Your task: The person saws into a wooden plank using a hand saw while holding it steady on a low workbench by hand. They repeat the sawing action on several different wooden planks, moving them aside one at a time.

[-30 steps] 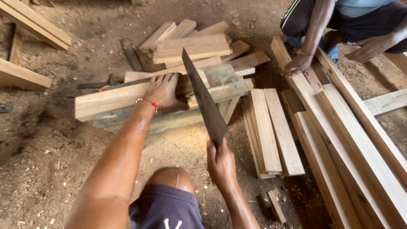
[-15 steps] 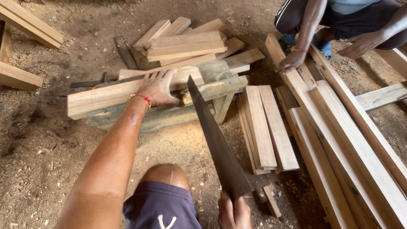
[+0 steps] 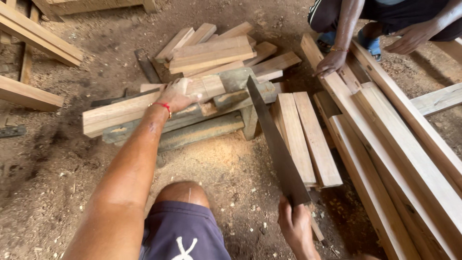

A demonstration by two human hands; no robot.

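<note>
My left hand (image 3: 179, 96), with a red band at the wrist, presses down on a long pale wooden plank (image 3: 120, 113) that lies across a low grey wooden stand (image 3: 202, 127). My right hand (image 3: 297, 230) grips the handle of a dark hand saw (image 3: 274, 139). The saw blade slants up and away, and its far tip sits near the plank's right end by the stand. My knee in dark shorts (image 3: 183, 212) is below the plank.
Cut boards are piled behind the stand (image 3: 216, 50), two short boards (image 3: 308, 137) lie to the right, and long planks (image 3: 404, 159) run along the right side. Another person crouches at top right, one hand (image 3: 329, 62) on a plank. Sawdust (image 3: 211, 159) covers the dirt floor.
My right hand has drawn the saw back toward me, then begun pushing it forward again. My left hand has stayed on the plank. The view has shifted slightly.
</note>
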